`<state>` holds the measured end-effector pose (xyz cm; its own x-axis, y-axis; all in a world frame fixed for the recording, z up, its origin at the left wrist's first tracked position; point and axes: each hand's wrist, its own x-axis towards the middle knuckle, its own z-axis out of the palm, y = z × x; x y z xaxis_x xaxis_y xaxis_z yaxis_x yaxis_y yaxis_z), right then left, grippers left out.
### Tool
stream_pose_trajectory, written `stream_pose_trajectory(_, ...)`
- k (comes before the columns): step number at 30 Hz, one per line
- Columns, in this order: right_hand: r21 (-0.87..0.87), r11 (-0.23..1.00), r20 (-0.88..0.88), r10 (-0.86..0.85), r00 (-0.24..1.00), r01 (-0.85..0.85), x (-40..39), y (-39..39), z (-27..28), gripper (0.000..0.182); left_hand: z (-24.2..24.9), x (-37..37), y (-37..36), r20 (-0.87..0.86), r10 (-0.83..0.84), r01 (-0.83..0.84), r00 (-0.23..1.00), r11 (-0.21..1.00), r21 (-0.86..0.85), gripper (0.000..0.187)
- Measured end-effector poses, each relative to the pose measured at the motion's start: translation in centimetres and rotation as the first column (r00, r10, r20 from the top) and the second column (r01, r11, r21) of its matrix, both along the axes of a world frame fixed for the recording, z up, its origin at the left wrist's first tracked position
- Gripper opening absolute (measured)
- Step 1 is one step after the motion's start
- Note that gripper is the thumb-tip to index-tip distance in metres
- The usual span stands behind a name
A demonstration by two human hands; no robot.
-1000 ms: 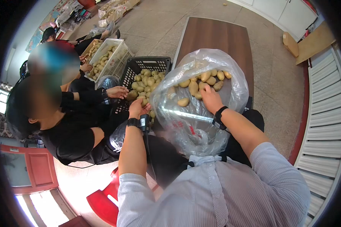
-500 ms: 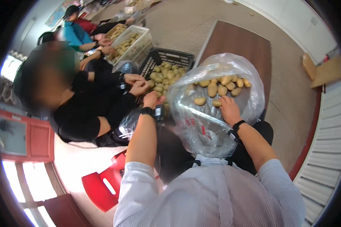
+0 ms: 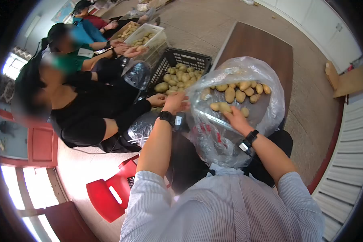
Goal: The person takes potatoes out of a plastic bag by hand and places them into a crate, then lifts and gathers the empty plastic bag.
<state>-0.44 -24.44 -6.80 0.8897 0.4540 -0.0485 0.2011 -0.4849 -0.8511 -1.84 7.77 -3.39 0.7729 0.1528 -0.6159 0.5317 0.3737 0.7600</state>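
Note:
A clear plastic bag lies wide-mouthed in front of me, with several yellow-brown potatoes inside. My right hand reaches into it, its fingers closed against a potato; another potato lies just left of that one. Between the bag's left rim and the black crate, my left hand has its fingers stretched toward the bag, and I see nothing in it. The black plastic crate holds a heap of potatoes just beyond that hand.
A co-worker in black sits close on my left, one hand by the crate. Other people sit farther along beside a white crate of potatoes. A brown board lies beyond the bag, and a red plastic stool stands at lower left.
My left hand has moved right, from the crate's near side toward the bag. My right hand has shifted slightly down and left among the potatoes. The nearest co-worker's two hands have separated.

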Motion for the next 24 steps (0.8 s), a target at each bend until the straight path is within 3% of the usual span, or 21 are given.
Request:
stream_pose_trajectory(1,0.081,0.997,-0.139,0.023,0.990,-0.012,0.0,0.8,-0.3,0.033,1.3,0.0,-1.0,-0.023,-0.107,0.108,0.994,0.994,0.022,0.042)
stream_pose_trajectory(5,0.209,0.971,-0.224,0.162,0.961,-0.115,-1.0,4.0,1.9,0.035,3.7,-0.1,-4.2,-0.087,-0.360,0.360,0.929,0.933,-0.017,0.042)
stream_pose_trajectory(8,0.288,0.950,-0.226,0.190,0.955,-0.121,-1.5,5.7,1.9,0.028,3.8,-0.1,-5.3,-0.085,-0.444,0.445,0.892,0.896,-0.014,0.040)
stream_pose_trajectory(12,0.310,0.945,-0.275,0.199,0.941,-0.110,-2.1,5.4,4.6,0.031,3.1,-0.2,-4.9,-0.036,-0.529,0.529,0.848,0.849,-0.019,0.035)
stream_pose_trajectory(15,0.354,0.933,-0.169,0.130,0.977,-0.063,-2.1,5.2,4.2,0.025,2.7,-0.2,-3.9,-0.034,-0.519,0.519,0.854,0.855,-0.016,0.032)
stream_pose_trajectory(17,0.219,0.961,0.096,0.150,0.984,-0.167,-2.4,4.3,7.1,0.016,1.9,-0.2,-2.8,-0.046,-0.488,0.488,0.872,0.873,-0.009,0.030)
stream_pose_trajectory(18,0.219,0.962,0.095,0.148,0.984,-0.165,-2.7,4.2,9.1,0.016,1.2,-0.2,-2.0,-0.015,-0.387,0.387,0.922,0.922,-0.023,0.027)
stream_pose_trajectory(20,0.202,0.873,0.333,0.366,0.869,-0.445,-3.5,4.1,14.8,0.012,1.9,-0.4,-1.9,0.002,-0.179,0.178,0.984,0.981,-0.071,0.023)
stream_pose_trajectory(22,0.214,0.786,0.415,0.464,0.782,-0.580,-5.5,4.0,21.0,0.013,-0.3,0.3,0.3,0.013,-0.139,0.140,0.990,0.987,-0.084,0.022)
stream_pose_trajectory(24,0.211,0.639,0.639,0.483,0.599,-0.740,-7.5,3.9,26.5,0.019,-1.6,0.3,1.8,0.014,-0.012,0.013,1.000,0.998,-0.058,0.022)
